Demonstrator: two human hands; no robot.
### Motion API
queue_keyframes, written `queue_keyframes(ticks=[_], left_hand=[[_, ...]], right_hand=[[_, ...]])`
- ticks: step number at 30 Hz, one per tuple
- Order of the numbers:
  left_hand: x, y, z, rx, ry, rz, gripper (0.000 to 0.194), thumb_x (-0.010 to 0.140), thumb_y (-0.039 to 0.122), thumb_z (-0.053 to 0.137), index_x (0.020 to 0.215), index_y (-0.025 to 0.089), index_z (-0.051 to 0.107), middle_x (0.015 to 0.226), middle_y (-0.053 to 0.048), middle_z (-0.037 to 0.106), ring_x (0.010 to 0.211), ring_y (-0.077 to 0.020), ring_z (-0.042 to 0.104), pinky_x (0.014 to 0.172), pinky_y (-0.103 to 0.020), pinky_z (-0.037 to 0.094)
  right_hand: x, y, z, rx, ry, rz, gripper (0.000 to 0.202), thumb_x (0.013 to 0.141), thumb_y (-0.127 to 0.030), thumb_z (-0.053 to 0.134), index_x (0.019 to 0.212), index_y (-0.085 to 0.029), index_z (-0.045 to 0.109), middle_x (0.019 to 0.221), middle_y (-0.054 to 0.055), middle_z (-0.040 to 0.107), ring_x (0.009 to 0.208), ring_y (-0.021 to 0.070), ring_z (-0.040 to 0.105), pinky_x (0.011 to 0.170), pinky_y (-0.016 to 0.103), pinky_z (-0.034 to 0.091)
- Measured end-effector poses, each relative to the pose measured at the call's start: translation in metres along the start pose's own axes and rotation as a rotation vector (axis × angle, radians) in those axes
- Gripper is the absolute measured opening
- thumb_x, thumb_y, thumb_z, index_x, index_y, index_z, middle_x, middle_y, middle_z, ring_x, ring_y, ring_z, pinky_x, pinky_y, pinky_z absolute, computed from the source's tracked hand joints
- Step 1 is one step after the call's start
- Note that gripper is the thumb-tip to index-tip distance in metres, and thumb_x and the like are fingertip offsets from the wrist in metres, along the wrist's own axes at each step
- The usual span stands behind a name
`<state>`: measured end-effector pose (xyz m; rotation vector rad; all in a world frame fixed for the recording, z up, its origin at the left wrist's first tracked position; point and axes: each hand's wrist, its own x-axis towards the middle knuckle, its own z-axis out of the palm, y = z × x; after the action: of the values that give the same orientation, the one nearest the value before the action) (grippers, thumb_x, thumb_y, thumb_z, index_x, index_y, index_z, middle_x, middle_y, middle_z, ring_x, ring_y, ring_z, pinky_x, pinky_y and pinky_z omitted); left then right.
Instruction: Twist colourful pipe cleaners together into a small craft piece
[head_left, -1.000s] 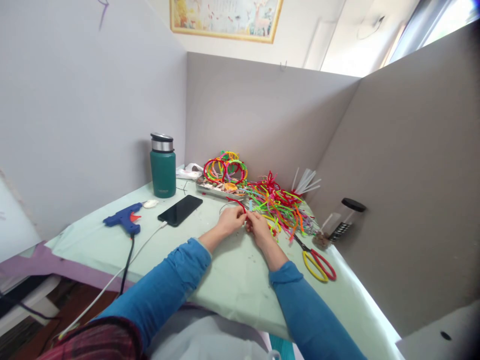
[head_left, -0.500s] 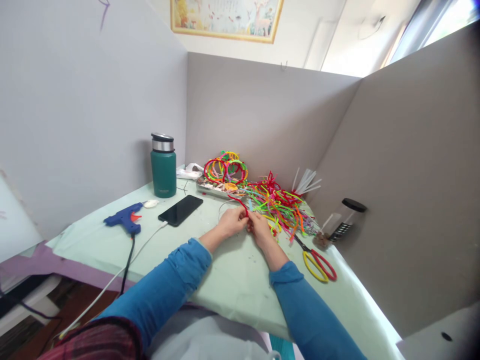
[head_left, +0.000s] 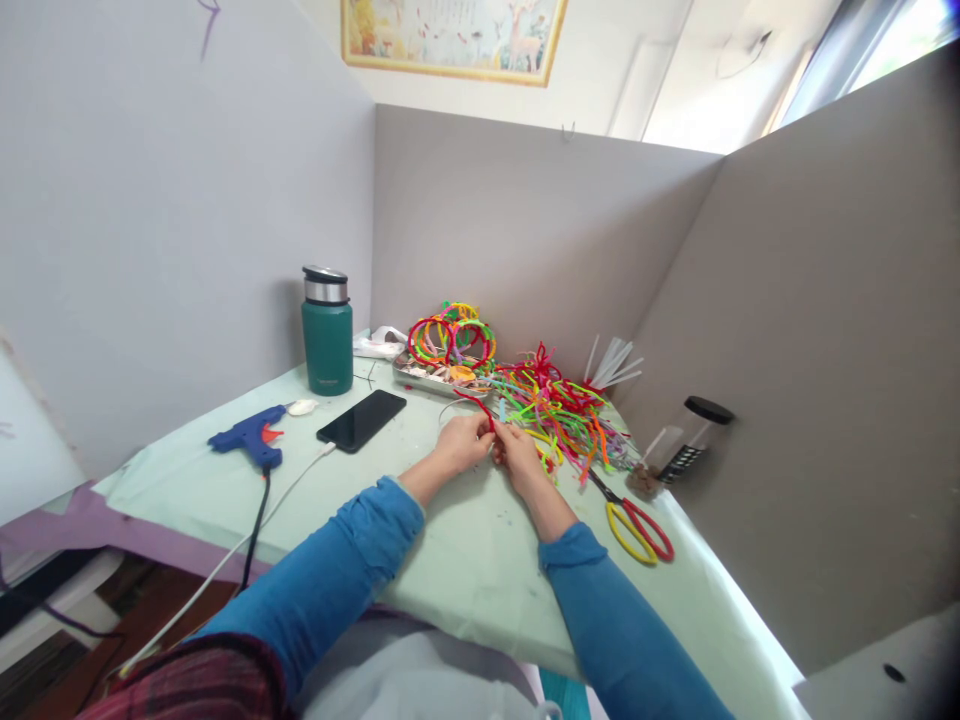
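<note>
A red pipe cleaner (head_left: 474,399) is pinched between my two hands over the middle of the table, one bent end sticking up and to the left. My left hand (head_left: 463,443) is closed on it, and my right hand (head_left: 517,452) grips it from the other side, fingertips almost touching. Just beyond my hands lies a thin pale wire loop (head_left: 444,408). A heap of colourful pipe cleaners (head_left: 559,405) spreads close to the right hand. How the fingers hold the lower part of the red piece is hidden.
Scissors (head_left: 637,528) with red and yellow handles lie at right, near a clear jar (head_left: 684,440) with a black lid. A metal tray (head_left: 435,383) holds coloured rings (head_left: 450,340). To the left are a green bottle (head_left: 327,340), a phone (head_left: 361,420) and a blue glue gun (head_left: 251,437).
My hands stay nearly in place, with small finger movements around the red pipe cleaner. Its free end has shifted slightly left. Everything else on the table is unmoved.
</note>
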<state>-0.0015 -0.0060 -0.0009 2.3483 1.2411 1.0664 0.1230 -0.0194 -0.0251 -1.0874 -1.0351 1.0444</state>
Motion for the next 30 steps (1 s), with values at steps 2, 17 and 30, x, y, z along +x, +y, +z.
queue_keyframes(ticks=[2,17,30], left_hand=[[-0.0001,0.0001,-0.0001,-0.002,0.003,0.005,0.017,0.075,0.025,0.049,0.078,0.017,0.064,0.07,-0.002,0.067,0.06,-0.0121,0.054,0.056,-0.022,0.036],[0.0001,-0.0009,0.0004,-0.021,-0.005,0.026,0.016,0.074,0.023,0.049,0.076,0.017,0.063,0.067,-0.001,0.065,0.057,-0.0113,0.053,0.055,-0.022,0.035],[-0.0002,-0.0009,0.0021,-0.008,-0.008,0.019,0.015,0.073,0.023,0.048,0.075,0.017,0.062,0.067,-0.001,0.065,0.057,-0.0111,0.053,0.054,-0.022,0.034]], right_hand=[[0.0002,0.0,-0.0001,-0.003,0.0,0.004,0.038,0.062,-0.053,0.066,0.059,-0.018,0.051,0.042,-0.005,0.043,0.038,0.0071,0.036,0.038,0.022,0.026],[0.0006,0.0002,-0.0005,-0.008,-0.013,0.004,0.037,0.063,-0.051,0.066,0.06,-0.018,0.052,0.042,-0.005,0.043,0.039,0.0074,0.037,0.039,0.022,0.028],[-0.0004,0.0006,-0.0006,-0.031,-0.021,-0.003,0.036,0.063,-0.052,0.065,0.06,-0.018,0.053,0.043,-0.005,0.044,0.039,0.0073,0.038,0.039,0.022,0.028]])
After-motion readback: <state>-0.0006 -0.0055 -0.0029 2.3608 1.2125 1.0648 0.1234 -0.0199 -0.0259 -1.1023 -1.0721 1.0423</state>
